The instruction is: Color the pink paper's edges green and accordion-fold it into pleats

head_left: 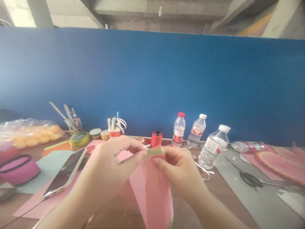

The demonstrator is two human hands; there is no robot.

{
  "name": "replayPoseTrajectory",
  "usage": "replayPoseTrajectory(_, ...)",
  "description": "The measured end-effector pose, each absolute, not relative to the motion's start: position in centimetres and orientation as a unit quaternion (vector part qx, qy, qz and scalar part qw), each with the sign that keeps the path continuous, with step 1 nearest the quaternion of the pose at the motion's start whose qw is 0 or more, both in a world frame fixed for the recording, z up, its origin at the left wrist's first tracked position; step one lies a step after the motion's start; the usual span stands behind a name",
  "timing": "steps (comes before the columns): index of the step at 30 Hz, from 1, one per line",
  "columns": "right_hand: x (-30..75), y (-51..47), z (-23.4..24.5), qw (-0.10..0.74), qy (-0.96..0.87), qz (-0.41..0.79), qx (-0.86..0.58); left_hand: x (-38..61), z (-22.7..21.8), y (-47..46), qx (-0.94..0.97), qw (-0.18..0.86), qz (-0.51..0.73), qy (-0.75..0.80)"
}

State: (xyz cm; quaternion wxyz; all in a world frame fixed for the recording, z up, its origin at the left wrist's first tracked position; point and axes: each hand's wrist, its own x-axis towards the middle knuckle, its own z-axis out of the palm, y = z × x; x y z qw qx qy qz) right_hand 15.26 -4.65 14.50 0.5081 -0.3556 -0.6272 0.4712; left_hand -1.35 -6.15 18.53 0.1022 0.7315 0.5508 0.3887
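Note:
A pink sheet of paper (152,187) with a pale green strip (154,152) along its top edge hangs between my hands above the table. My left hand (114,162) pinches the left end of that edge between thumb and fingers. At the edge's right end, my right hand (178,162) has its thumb in front of the paper and its fingers behind. Another green strip shows at the sheet's lower right edge. The sheet's lower part runs out of the bottom of the view.
A phone (65,173) with a cable lies at left, by a purple band (20,170). Behind my hands stand a cup of pens (114,132), a red thread spool (156,139) and water bottles (178,130). Scissors (252,179) lie on a grey mat (238,197). A blue partition (152,79) rises behind.

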Motion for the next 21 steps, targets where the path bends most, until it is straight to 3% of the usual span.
replayPoseTrajectory(10, 14.9, -4.7, 14.1, 0.444, -0.670, 0.449, -0.390, -1.0, 19.2, -6.1, 0.793, 0.135, 0.239, 0.543)
replayPoseTrajectory(21, 16.8, -3.4, 14.1, 0.350, -0.716, 0.417, -0.438, -4.0, 18.8, -3.9, 0.708, 0.097, 0.342, 0.610)
